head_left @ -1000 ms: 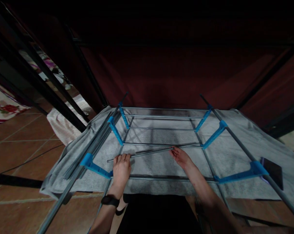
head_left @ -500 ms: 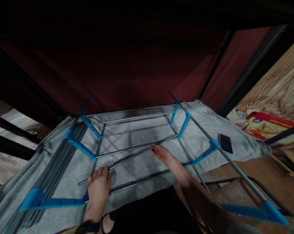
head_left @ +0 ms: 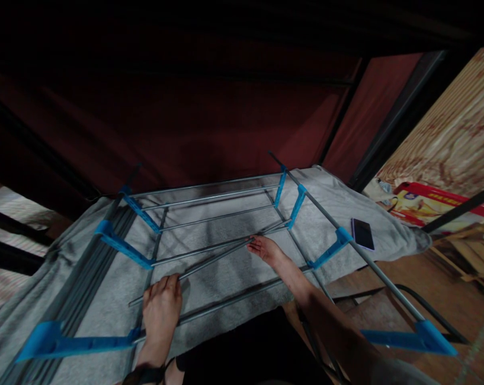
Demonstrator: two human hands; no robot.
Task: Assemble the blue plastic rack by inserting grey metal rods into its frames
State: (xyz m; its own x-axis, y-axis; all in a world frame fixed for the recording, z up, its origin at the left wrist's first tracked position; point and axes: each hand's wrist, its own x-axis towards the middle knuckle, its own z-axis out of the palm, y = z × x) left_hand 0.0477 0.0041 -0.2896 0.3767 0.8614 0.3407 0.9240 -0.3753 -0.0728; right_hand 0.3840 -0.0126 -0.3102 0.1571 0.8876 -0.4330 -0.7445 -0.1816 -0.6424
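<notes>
A thin grey metal rod [head_left: 213, 259] lies slantwise across a half-built rack of grey tubes and blue plastic connectors [head_left: 124, 250]. My left hand [head_left: 162, 302] is closed over the rod near its left end, which sticks out past the hand. My right hand [head_left: 264, 249] pinches the rod farther along with its fingertips. Just behind it runs a fixed crossbar [head_left: 194, 251] of the rack, and the two nearly meet by my right hand. Whether the rod's far end touches the right blue connector [head_left: 296, 207], I cannot tell.
Several loose grey tubes [head_left: 92, 267] lie bundled at the left on a grey cloth [head_left: 226, 283]. A phone [head_left: 363, 234] rests on the cloth at right. Beyond stand a dark red panel [head_left: 210, 128], a red and yellow box [head_left: 426, 200] and a small wooden stool [head_left: 462, 248].
The view has turned slightly, so the rack and phone appear farther left. Both hands keep their hold on the rod, with hardly any movement.
</notes>
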